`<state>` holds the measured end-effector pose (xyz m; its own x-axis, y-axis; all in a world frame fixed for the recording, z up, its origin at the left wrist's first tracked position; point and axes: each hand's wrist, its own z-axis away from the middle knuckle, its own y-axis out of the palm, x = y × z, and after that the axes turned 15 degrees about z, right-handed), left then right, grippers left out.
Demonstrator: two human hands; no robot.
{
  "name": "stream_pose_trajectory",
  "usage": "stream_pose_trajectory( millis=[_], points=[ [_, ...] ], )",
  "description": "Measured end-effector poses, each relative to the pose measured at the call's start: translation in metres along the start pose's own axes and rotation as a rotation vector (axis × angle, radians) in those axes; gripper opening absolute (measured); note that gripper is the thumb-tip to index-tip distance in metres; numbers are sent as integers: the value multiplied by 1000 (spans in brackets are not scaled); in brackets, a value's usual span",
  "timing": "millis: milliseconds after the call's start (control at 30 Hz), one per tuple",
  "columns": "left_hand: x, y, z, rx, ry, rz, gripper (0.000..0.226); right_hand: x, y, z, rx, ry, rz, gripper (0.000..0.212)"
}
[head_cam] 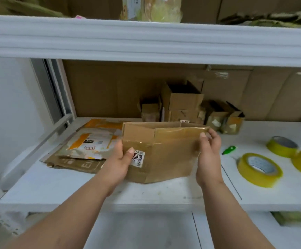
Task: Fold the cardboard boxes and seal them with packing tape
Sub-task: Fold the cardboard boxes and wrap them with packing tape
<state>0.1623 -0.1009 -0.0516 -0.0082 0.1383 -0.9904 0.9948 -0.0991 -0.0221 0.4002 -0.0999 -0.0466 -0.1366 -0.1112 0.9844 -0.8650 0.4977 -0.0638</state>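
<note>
- I see the left hand [121, 161] gripping the left edge of the flattened cardboard box [164, 151], thumb on the front face beside a white label [139, 158], fingers hidden behind.
- The right hand [209, 151] pinches the box's upper right corner, thumb in front, fingers curled round the back.
- The box stands upright, its lower edge on the white counter [164, 193]; glossy tape strips cross its face.
- Left of it lies a stack of flat cartons [85, 150].
- To the right I count 3 yellow tape rolls [260, 169], the farthest cut by the frame edge, and a green cutter [228, 150] near them.
- Small opened boxes [183, 103] stand at the back, behind the held box.
</note>
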Motion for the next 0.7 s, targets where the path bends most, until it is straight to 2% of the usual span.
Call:
stream_pose_trajectory(
  millis=[67, 200, 300, 400, 433, 500, 533, 633, 700],
  points=[
    [2, 15, -3, -17, 37, -15, 38, -1, -11, 1, -16, -10, 42, 32],
    [3, 59, -10, 3, 9, -26, 60, -6, -49, -8, -31, -43, 130, 39],
    [3, 96, -16, -38, -58, 71, 55, -7, -76, -15, -8, -67, 171, 33],
    [0, 129, -15, -53, -59, 189, 40, -6, -101, -27, 17, -71, 158, 26],
    [-4, 137, -14, -37, -52, 199, 45, -5, -108, -33, 33, -64, 144, 25],
    [-8, 147, -14, -24, -38, 166, 69, -6, -119, -43, 75, -43, 127, 24],
    [-10, 150, -16, -31, -34, 144, 74, -7, -123, -47, 97, -40, 133, 27],
    [-18, 157, -21, -44, -23, 98, 64, -13, -130, -57, 163, -68, 195, 48],
    [-21, 162, -23, -79, -23, 60, 67, -16, -133, -63, 207, -91, 230, 56]
  ],
)
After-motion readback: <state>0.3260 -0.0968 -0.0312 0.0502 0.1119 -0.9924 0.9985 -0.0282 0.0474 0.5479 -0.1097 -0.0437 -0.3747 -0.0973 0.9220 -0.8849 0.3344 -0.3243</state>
